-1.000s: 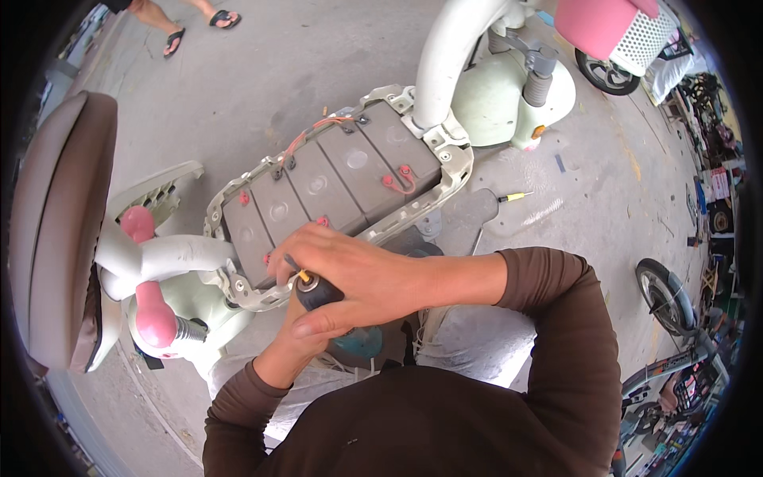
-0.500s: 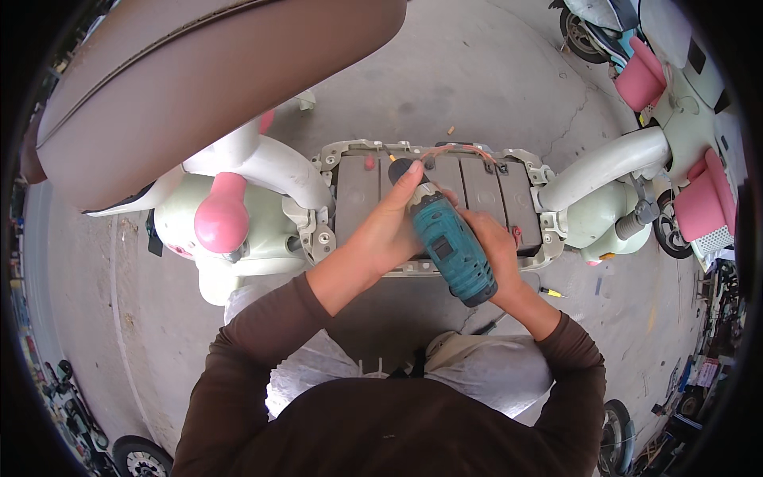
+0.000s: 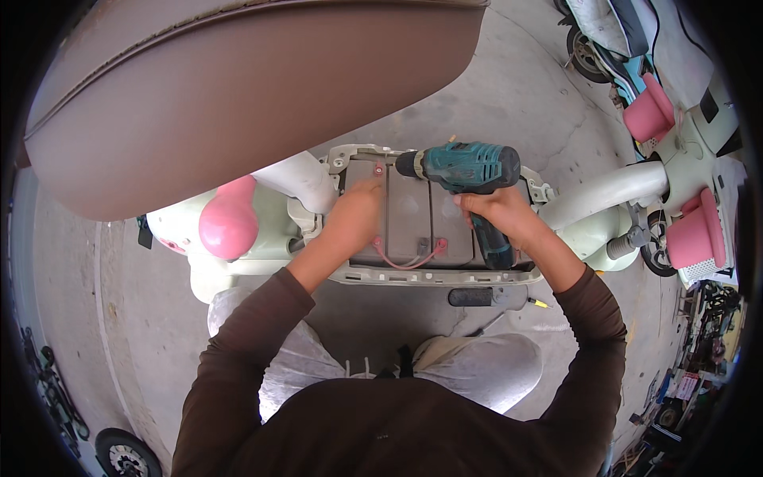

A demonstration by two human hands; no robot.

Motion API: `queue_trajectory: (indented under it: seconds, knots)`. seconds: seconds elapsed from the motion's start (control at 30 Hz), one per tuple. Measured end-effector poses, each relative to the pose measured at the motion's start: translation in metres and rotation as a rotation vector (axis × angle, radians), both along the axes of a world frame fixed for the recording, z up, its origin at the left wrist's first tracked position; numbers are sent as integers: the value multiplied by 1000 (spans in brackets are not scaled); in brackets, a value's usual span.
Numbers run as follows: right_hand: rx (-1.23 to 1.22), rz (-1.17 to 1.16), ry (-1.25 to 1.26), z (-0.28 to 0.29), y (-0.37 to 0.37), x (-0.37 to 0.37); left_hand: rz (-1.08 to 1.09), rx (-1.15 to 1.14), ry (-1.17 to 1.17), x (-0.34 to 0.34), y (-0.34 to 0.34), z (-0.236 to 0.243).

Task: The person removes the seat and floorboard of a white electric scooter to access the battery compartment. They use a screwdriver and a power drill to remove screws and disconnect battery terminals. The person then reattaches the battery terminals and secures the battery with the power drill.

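My right hand [image 3: 505, 215] is wrapped round the handle of a teal and black cordless drill [image 3: 473, 164]. The drill lies sideways over a row of grey batteries [image 3: 409, 207], its black chuck turned left toward a red terminal [image 3: 378, 169]. My left hand [image 3: 356, 216] is over the leftmost battery, below that terminal; its fingers are blurred and partly hidden. A red cable [image 3: 405, 267] loops between two red-capped terminals on the near side. The batteries sit in a pale scooter frame [image 3: 437, 277].
A large brown seat [image 3: 262, 103] overhangs the upper left. Beside it is a pink rounded part [image 3: 229, 219]. On the floor lie a dark pedal-like piece [image 3: 470, 297], a yellow-tipped tool [image 3: 539, 303] and a screwdriver-like tool [image 3: 489, 324]. Pink-trimmed scooter parts [image 3: 691, 230] stand right.
The drill has swung from pointing up, held between both hands, to lying sideways in my right hand. My left hand has moved off it, leftward and over the batteries.
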State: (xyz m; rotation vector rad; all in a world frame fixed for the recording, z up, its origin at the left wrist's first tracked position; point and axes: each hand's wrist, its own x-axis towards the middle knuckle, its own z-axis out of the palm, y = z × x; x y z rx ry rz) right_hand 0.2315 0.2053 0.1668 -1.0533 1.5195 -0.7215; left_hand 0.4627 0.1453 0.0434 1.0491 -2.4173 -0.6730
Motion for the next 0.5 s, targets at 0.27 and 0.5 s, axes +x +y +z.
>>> queue_trajectory:
  seconds: [0.27,0.5]
  knots:
    - [8,75,20,-5,-22,7,-43,-88,-79,2,3,2]
    - [24,100,97,-1,-27,9,-68,-66,-79,2,1,3]
